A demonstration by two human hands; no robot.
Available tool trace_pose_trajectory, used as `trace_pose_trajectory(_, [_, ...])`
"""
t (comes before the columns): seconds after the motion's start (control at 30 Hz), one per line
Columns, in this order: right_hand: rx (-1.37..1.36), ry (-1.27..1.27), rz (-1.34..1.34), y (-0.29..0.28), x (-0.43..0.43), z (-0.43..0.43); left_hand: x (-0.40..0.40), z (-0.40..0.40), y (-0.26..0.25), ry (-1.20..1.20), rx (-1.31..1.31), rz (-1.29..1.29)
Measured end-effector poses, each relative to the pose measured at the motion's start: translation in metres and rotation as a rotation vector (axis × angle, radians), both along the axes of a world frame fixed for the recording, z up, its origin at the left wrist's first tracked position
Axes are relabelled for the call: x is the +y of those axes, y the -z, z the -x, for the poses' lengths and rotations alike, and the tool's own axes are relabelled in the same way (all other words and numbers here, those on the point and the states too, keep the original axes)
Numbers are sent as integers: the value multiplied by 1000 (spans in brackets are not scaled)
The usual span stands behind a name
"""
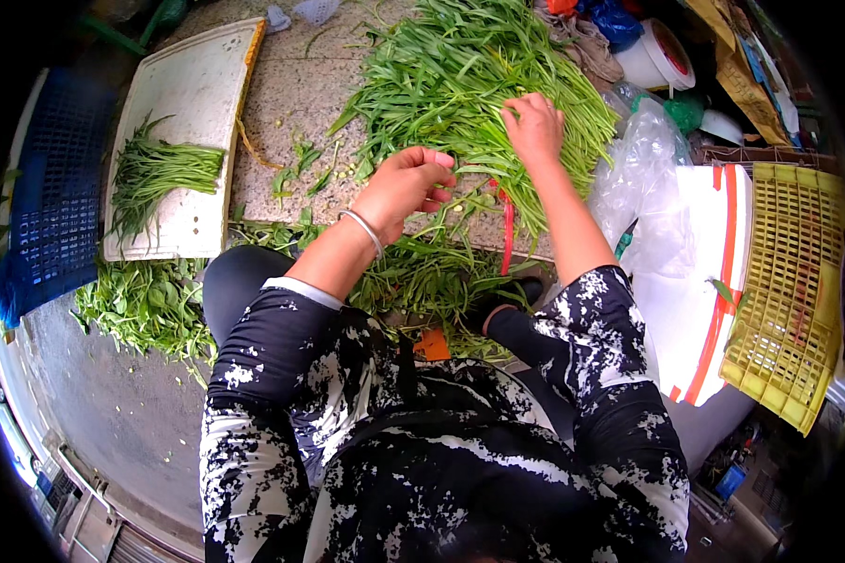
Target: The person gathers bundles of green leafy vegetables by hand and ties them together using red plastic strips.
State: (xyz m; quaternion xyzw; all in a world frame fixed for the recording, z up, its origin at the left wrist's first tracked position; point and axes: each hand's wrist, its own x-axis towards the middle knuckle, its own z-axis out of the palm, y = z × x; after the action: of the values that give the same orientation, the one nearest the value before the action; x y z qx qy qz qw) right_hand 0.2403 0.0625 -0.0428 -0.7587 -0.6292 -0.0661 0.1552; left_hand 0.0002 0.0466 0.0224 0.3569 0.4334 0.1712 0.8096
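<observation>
A large heap of leafy green stems (451, 77) lies across the speckled stone surface (289, 91) before me. My right hand (535, 130) is over the heap's right part, its fingers bent at the stems; whether they grip any cannot be told. At the near left edge of the heap is my left hand (412, 183), wearing a metal bangle, fingers curled with no stem plainly in them. A smaller bunch of greens (176, 167) rests on a white foam lid (190, 77) at the left. A red strap (508, 236) hangs over the near edge of the stone.
Loose leaves and stems (422, 274) cover the ground by my feet, with another pile (148, 306) under the lid. Blue crate (60, 176) stands far left. At right are clear plastic bags (641, 155), a white foam box (697, 281) with red tape and a yellow crate (789, 281).
</observation>
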Motion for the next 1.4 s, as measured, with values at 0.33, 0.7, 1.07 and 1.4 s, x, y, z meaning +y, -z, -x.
trace_pose_trajectory(0.33, [-22,122,138,-15,28,6,1,-3,1,-5,-1,8])
trace_pose_trajectory(0.7, [1039,117,211,-63,33,12,1,-8,11,-7,26,45])
trace_pose_trajectory(1.07, [1525,84,295,-18,-37,70,-18,-37,85,-404,-250,253])
trace_pose_trajectory(1.4, [1146,398,-153,26,-113,57,-15,-24,106,-535,-462,370])
